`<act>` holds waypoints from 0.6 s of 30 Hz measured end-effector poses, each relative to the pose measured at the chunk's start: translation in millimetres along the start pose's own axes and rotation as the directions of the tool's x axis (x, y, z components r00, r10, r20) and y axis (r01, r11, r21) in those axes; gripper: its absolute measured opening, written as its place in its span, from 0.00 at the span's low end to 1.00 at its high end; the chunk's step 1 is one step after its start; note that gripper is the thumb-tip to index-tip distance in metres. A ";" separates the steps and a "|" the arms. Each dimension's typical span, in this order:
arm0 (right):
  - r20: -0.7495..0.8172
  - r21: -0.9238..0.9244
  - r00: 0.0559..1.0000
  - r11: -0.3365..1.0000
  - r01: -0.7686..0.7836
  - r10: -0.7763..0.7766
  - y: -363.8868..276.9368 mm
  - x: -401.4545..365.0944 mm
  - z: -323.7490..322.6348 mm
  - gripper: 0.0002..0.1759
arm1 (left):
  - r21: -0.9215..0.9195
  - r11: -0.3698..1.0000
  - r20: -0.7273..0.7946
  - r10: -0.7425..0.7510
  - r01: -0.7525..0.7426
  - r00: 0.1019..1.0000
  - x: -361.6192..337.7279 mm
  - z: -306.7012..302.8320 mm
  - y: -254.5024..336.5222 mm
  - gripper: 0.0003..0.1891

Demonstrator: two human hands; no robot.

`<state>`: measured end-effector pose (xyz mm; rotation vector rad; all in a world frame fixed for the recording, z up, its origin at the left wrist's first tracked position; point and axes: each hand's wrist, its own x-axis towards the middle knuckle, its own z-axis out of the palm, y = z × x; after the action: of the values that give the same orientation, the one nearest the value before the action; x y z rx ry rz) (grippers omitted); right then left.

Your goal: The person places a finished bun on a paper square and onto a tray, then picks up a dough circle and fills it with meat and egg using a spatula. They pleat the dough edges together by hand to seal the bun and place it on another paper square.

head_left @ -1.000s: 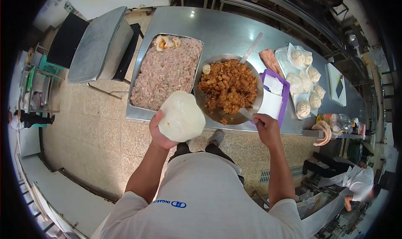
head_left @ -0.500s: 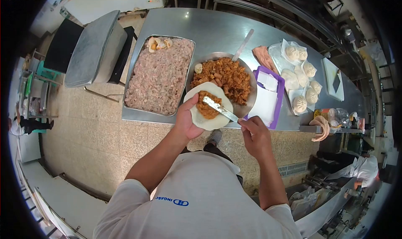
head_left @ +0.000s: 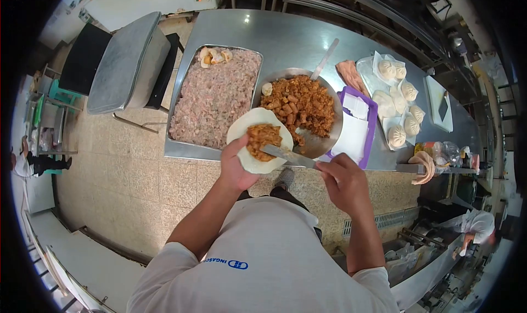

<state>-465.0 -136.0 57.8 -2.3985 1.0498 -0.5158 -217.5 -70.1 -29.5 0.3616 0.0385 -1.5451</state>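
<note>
Left hand is cupping round white dough; right hand is holding a flat metal spatula, ideally centring chunky brown filling.

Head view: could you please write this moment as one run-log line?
left hand: holds dough round; right hand: holds spatula; filling: on dough, spatula against it; bowl: holds more

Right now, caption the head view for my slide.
Left hand supports a dough round; right hand holds a flat blade at the brown filling on top.
</note>
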 end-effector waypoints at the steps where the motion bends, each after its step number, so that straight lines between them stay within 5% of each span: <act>1: -0.001 0.074 1.000 0.997 0.002 -0.002 -2.2 1.5 -8.3 0.16 | -0.077 0.996 0.128 0.049 -0.039 0.991 -4.1 1.0 5.2 0.31; 2: 0.004 0.079 1.000 0.997 0.006 -0.007 -4.8 2.4 -15.0 0.16 | -0.077 0.996 0.123 0.056 -0.047 0.991 -5.2 -8.9 14.8 0.31; 4: -0.078 0.210 0.996 0.977 -0.023 0.040 -4.8 3.7 -26.0 0.16 | 0.085 0.981 0.039 -0.177 0.173 0.983 -1.0 -28.3 38.2 0.35; 5: -0.091 0.180 0.996 0.984 0.008 0.009 2.1 2.1 -27.2 0.16 | 0.269 0.947 0.027 -0.187 0.173 0.982 -1.3 -31.2 43.7 0.39; 9: -0.010 0.020 0.990 0.990 0.139 -0.139 5.4 5.6 -42.7 0.18 | -0.085 0.982 0.273 -0.138 0.167 0.952 -21.4 -3.4 32.9 0.40; 11: 0.049 0.023 0.935 0.936 0.351 -0.351 7.5 10.9 -43.5 0.19 | -0.035 0.968 0.236 -0.233 0.248 0.943 -12.0 -16.7 30.4 0.39; 14: 0.092 -0.161 0.898 0.884 0.439 -0.429 9.0 20.7 -26.8 0.18 | -0.019 0.925 0.182 -0.370 0.379 0.911 -3.6 -30.7 19.1 0.37; 18: 0.120 -0.136 0.945 0.938 0.320 -0.305 -0.7 21.0 -32.7 0.15 | 0.050 0.937 0.153 -0.348 0.345 0.925 -8.1 -31.4 14.9 0.37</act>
<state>-467.8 -160.2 88.1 -2.7181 0.6901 -0.4307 -196.9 -54.6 -54.2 0.2558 -0.0423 -1.9236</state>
